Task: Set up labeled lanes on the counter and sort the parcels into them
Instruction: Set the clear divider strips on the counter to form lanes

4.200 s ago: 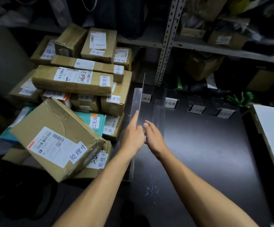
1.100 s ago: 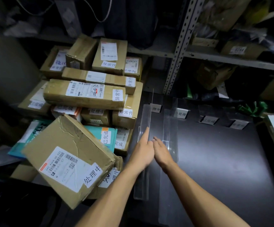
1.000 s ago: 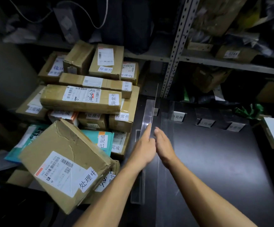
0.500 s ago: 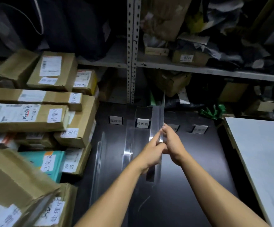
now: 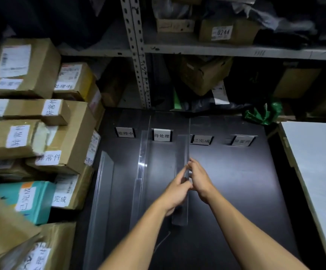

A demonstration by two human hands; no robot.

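Hands: left hand [image 5: 174, 189] & right hand [image 5: 200, 179] both pinching upright clear acrylic divider strip [image 5: 183, 152].
Risk: thin strip could tip or skew on black tabletop [image 5: 236, 191], crowding white "待处理" label card [image 5: 162, 135].

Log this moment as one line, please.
phase: lane setup | both hands: left hand, right hand hold clear divider upright on counter | parcels: unsorted

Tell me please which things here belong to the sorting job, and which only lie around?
Job things:
clear divider, held by left hand and right hand
second divider, standing
lane labels
parcels
counter

Lying about:
green bag
shelf boxes
white board
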